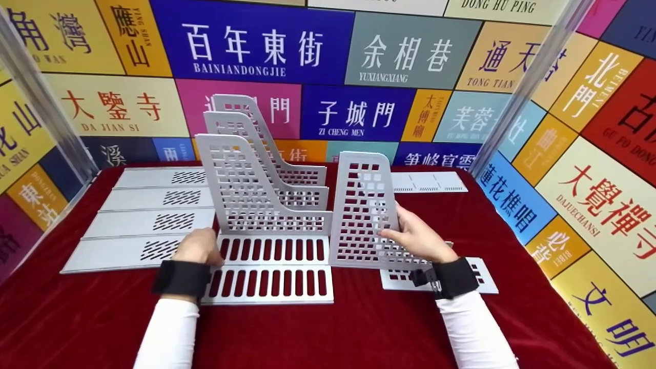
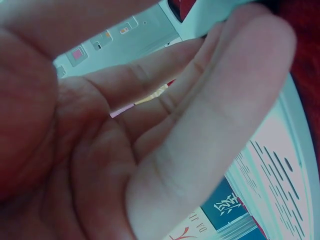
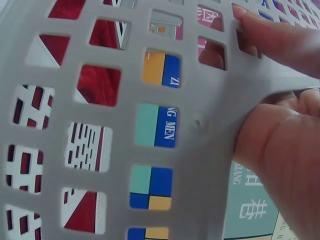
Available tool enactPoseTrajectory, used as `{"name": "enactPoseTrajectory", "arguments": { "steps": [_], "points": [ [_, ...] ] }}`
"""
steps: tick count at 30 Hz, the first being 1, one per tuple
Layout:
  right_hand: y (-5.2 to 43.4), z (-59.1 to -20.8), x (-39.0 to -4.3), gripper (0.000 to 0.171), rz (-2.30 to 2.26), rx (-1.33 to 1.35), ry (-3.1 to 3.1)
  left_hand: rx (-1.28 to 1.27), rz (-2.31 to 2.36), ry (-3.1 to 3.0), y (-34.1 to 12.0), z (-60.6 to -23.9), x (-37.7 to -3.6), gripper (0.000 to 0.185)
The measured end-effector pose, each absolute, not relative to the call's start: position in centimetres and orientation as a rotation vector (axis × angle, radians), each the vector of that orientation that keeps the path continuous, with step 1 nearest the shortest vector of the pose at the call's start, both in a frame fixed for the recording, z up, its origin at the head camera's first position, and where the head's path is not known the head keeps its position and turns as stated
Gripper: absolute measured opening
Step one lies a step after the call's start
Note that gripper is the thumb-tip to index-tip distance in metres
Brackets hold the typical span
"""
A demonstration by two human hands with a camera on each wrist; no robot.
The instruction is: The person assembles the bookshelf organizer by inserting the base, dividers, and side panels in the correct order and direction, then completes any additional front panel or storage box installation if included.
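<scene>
My right hand (image 1: 417,236) grips the edge of a grey perforated file-holder side panel (image 1: 353,205), thumb on the near face and fingers behind. That panel stands upright, and its square holes fill the right wrist view. My left hand (image 1: 197,247) is at the left edge of the flat slotted panels (image 1: 266,267), its fingers gently curved and its palm empty in the left wrist view. Whether its fingertips press a panel is hard to see. Directly behind the slotted panels stand several upright side panels (image 1: 246,177), one behind another.
Several flat panels with slanted slots (image 1: 123,225) lie in a row at the left. Another perforated panel (image 1: 482,279) lies under my right wrist, and a pale flat panel (image 1: 430,182) lies farther back. A red cloth (image 1: 359,328) covers the table, with printed sign walls behind.
</scene>
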State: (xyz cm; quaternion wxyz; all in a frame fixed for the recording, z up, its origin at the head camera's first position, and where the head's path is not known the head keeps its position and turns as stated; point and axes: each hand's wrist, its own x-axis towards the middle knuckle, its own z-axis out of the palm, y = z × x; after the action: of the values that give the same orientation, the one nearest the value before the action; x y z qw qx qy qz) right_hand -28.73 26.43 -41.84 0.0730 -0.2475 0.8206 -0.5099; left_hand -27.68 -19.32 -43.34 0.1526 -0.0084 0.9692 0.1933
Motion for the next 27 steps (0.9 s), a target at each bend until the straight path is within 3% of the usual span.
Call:
{"name": "enactPoseTrajectory", "arguments": {
  "steps": [3,14,22,27],
  "points": [
    [26.3,-41.8,-28.7,0.070,-1.532,-0.758,2.467,-0.026,0.557,2.777,-19.3,-43.3,-27.7,0.035],
    [25.2,-41.9,-27.8,0.039,-1.426,-0.837,2.455,0.012,0.484,2.822,-19.2,-43.2,-27.7,0.033],
    [22.8,-42.5,-27.1,0.038,-1.483,-0.898,2.442,0.002,0.505,2.784,-19.5,-43.2,-27.5,0.026],
    [24.2,-41.9,-27.4,0.046,-1.343,-0.917,2.463,0.005,0.520,2.759,-19.3,-43.2,-27.6,0.029]
  ]
}}
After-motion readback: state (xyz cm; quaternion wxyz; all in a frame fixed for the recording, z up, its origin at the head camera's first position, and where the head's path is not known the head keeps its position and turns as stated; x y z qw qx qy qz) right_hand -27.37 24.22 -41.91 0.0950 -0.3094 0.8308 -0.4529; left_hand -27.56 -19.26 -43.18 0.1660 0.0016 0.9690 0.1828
